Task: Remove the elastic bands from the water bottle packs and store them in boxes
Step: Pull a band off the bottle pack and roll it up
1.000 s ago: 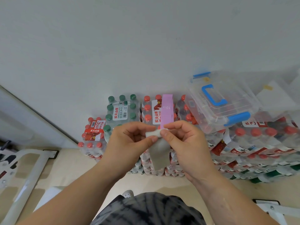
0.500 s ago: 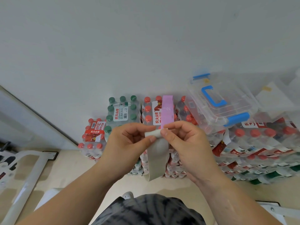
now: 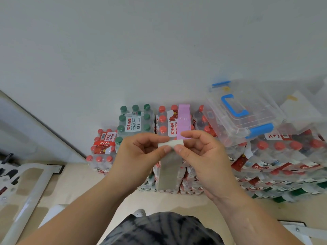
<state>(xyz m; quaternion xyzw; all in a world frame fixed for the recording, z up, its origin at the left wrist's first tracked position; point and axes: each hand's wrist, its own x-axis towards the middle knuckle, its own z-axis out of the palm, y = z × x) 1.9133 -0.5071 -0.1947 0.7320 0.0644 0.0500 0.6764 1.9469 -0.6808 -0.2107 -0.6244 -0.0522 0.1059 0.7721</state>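
Centre of view: grey elastic band (image 3: 169,171), a wide flat strip, hanging straight down toward 6 o'clock from a folded-over top edge. Held in the air in front of the packs; whether touching them, not discernible.

Left hand (image 3: 139,154): thumb and forefinger curled, pinching the top edge of the grey elastic band from the 9 o'clock side; other fingers curled behind.

Right hand (image 3: 205,156): thumb and forefinger curled, pinching the same edge from the 3 o'clock side; thumb tips of both hands almost meeting.

At 12 o'clock from the hands: pink elastic band (image 3: 184,121), marked "10", wrapped over the top of a red-capped bottle pack (image 3: 163,121); lower end hidden behind the right fingers.

At 11 o'clock: green-capped bottle pack (image 3: 134,121), just beside the red-capped one.

At 9 o'clock: lower red-labelled pack (image 3: 104,144), standing near the wall.

At 2 o'clock: clear plastic box (image 3: 247,124) with blue handle and blue latches, lid on, resting tilted on a stack of bottle packs (image 3: 283,156) extending toward 3 o'clock. Contents not discernible.

At 6 o'clock: dark patterned garment (image 3: 162,228) of the person.

At 8 o'clock: white metal frame (image 3: 26,191) on a beige floor (image 3: 79,183).

Background: plain pale wall (image 3: 159,50).
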